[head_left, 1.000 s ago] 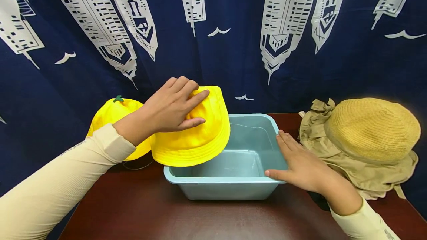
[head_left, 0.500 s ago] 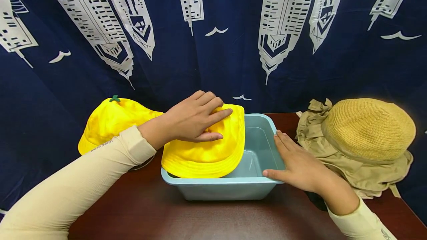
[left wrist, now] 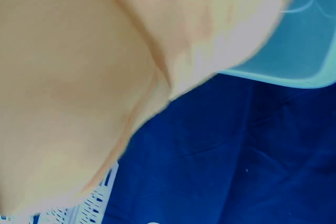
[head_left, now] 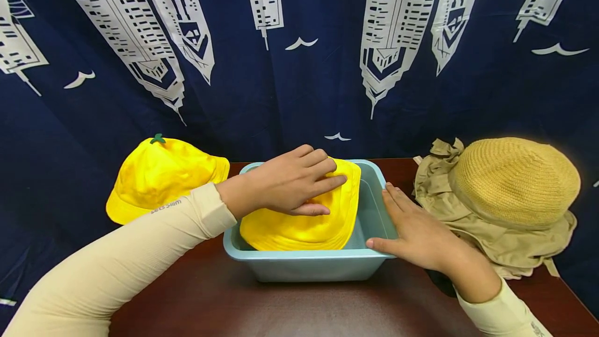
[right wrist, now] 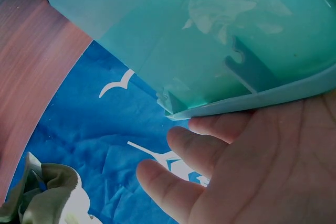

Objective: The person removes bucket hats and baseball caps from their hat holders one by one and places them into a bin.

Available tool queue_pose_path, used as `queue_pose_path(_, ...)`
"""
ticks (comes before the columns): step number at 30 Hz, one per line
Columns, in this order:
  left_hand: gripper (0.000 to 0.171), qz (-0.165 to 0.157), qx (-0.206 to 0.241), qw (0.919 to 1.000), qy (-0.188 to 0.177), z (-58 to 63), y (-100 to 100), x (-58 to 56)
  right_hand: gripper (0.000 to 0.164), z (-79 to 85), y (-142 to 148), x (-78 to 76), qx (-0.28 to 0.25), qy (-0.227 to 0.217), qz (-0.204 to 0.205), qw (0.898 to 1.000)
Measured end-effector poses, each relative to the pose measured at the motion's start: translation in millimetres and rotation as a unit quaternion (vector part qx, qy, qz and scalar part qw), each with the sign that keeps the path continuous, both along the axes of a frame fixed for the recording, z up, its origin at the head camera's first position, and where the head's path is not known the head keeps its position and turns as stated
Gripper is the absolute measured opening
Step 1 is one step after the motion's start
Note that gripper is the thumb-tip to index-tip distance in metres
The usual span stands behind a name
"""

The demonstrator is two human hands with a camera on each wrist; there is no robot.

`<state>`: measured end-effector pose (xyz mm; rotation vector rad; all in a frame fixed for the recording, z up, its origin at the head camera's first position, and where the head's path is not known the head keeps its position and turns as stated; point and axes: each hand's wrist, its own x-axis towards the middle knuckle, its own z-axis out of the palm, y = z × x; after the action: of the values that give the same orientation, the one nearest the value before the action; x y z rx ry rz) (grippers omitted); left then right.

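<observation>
A yellow bucket hat [head_left: 299,230] sits tilted inside the pale blue plastic basin [head_left: 309,255], its brim by the front wall. From above, my left hand [head_left: 299,178] holds it at the crown, thumb and index finger lying over the fabric; the other fingertips are partly hidden. My right hand [head_left: 418,230] rests with straight fingers along the basin's right rim, thumb at the front corner. The right wrist view shows its fingers [right wrist: 194,150] beside the rim's outer side. Bare skin fills most of the left wrist view, with a basin corner [left wrist: 315,80] at upper right.
A second yellow cap [head_left: 159,178] with a green leaf tip stands left of the basin, partly behind the left sleeve. To the right, a straw hat [head_left: 515,181] with khaki cloth lies on the dark wooden table [head_left: 281,308]. Behind hangs a navy curtain [head_left: 281,98].
My left hand has carried the yellow bucket hat rightward and down, from over the basin's left edge into the basin. The right hand has stayed on the rim.
</observation>
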<state>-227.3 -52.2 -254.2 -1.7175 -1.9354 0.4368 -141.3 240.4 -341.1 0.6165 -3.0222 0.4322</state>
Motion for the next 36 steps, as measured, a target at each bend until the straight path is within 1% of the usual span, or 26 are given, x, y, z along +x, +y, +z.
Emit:
queue_pose_path(4,0.063,-0.006,-0.014,0.9999,0.007,-5.8,6,2.7,0.112,-2.2,0,-1.1,-0.001,-0.004,-0.002,1.000)
queue_pose_path(10,0.062,-0.012,-0.034,0.9993,0.004,-12.0,11,5.8,0.112,-2.4,0,-0.8,-0.005,0.000,0.002,1.000)
queue_pose_path(15,0.060,-0.030,-0.021,0.9992,0.012,-13.1,11,9.2,0.112,-1.0,0,0.6,-0.005,0.003,0.004,1.000)
queue_pose_path(22,0.056,-0.050,-0.012,0.9985,0.019,-16.3,7,12.1,0.112,-2.3,0,-1.5,-0.006,-0.008,0.001,1.000)
queue_pose_path(28,0.054,-0.070,0.006,0.9973,0.023,-15.5,5,14.0,0.111,-1.4,0,-2.0,-0.004,-0.013,-0.002,1.000)
queue_pose_path(32,0.053,-0.068,0.009,0.9976,0.013,-15.7,2,11.8,0.111,-0.6,0,-1.7,-0.005,-0.012,-0.002,1.000)
queue_pose_path(36,0.053,-0.058,-0.006,0.9983,-0.003,-19.4,2,9.5,0.112,-1.1,0,-2.2,-0.006,-0.015,-0.003,1.000)
